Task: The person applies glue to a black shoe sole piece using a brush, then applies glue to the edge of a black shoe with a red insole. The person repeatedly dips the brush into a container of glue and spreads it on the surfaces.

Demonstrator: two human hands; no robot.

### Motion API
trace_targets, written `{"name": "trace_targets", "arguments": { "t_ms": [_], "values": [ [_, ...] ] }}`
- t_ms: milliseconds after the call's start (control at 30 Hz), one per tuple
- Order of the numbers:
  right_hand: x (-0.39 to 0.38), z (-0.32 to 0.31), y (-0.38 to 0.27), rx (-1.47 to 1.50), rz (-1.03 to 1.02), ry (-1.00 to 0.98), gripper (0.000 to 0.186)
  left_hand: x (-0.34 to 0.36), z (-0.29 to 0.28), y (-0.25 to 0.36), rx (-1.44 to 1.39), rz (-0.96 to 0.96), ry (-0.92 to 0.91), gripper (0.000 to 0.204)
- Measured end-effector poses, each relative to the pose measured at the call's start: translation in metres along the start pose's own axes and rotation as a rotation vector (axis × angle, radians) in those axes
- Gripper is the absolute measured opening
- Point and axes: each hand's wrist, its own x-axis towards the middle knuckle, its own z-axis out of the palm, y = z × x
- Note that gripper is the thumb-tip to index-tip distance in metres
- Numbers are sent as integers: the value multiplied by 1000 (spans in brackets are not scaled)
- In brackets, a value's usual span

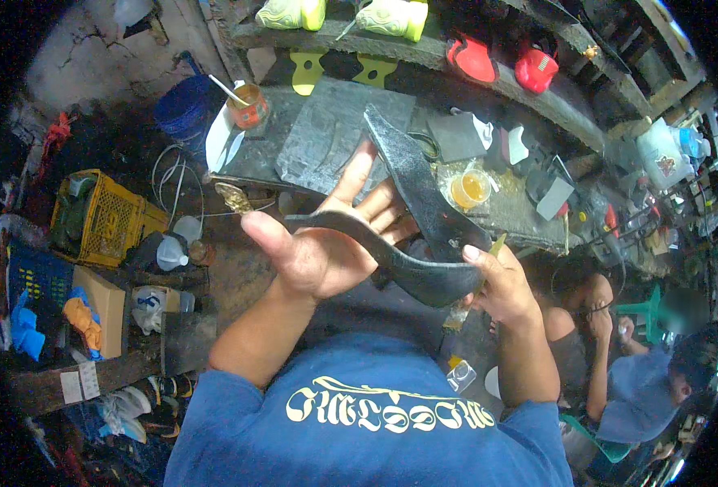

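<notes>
Left hand upturned, spread; right hand pinches bent black strip; cup holds amber liquid; orange jar, white stick.

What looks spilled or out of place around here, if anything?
The bench around the cup of amber liquid looks crusted with pale residue, perhaps from spills. The black curved piece in the right hand shows no obvious damage.

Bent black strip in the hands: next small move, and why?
I'd probably close the left hand gently on the near arm of the bent black strip. The right hand grips it at the bend, while the left palm lies open against it with the thumb off it, so a second grip would likely steady it.
</notes>
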Motion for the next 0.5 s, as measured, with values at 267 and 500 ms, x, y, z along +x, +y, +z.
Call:
{"name": "trace_targets", "arguments": {
  "t_ms": [267, 500],
  "values": [
    [-1, 12, -9, -7, -34, 111, 39, 0, -55, 6, -518, -59, -38, 98],
    [-1, 0, -16, -282, -4, 71, 42, -14, -65, -20, 167, -207, 52, 51]
  ]
}}
